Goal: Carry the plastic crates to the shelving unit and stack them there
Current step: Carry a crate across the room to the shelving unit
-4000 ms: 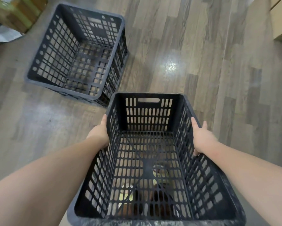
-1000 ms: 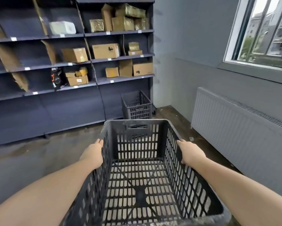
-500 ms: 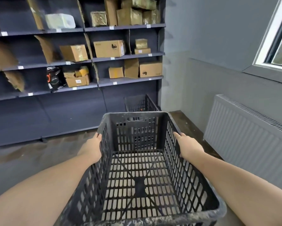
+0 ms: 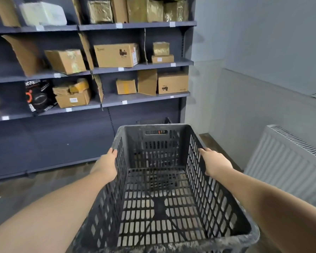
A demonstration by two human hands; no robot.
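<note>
I hold an empty black slotted plastic crate (image 4: 159, 207) in front of me, off the floor. My left hand (image 4: 106, 166) grips its left wall and my right hand (image 4: 214, 164) grips its right wall, both near the far end. The dark grey shelving unit (image 4: 139, 97) stands straight ahead. A second black crate (image 4: 167, 120) sits on the floor at the foot of the shelves; only a sliver of its rim shows above the far wall of the crate I carry.
Cardboard boxes (image 4: 116, 54) fill the shelves. A white radiator (image 4: 288, 167) lines the grey wall on the right. Brown wood floor (image 4: 34, 185) runs along the base of the shelves on the left.
I have walked closer to the shelving unit with the crate in both hands. The floor crate is now almost fully hidden behind the one I carry, and the window has left the view.
</note>
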